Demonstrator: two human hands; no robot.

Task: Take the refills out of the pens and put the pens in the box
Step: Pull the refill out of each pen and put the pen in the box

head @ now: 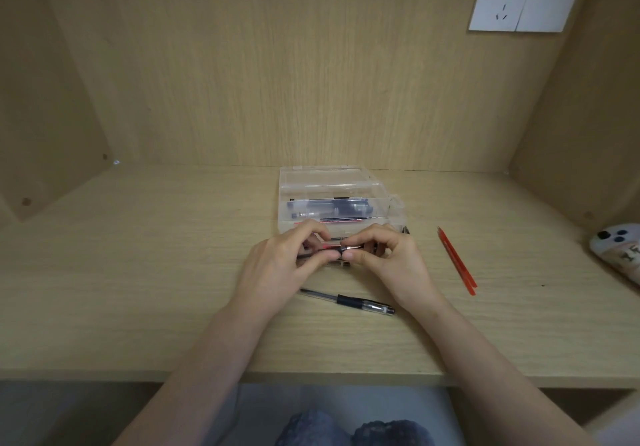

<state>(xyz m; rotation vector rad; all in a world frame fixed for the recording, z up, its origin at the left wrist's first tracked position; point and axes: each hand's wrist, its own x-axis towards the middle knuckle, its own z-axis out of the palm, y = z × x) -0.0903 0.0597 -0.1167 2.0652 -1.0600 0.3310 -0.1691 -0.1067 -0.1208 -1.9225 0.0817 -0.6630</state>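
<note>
A clear plastic box stands open at the middle of the desk, with dark pens lying inside it. Just in front of the box, my left hand and my right hand both grip one pen with a red refill, the left on its barrel, the right pinching its tip end. Most of that pen is hidden by my fingers. A black-grip pen with a clear barrel lies on the desk under my wrists. Two red refills lie side by side to the right.
The wooden desk sits in an alcove with panels at the back and both sides. A white wall socket is at the upper right. A soft white pouch with dark dots lies at the right edge.
</note>
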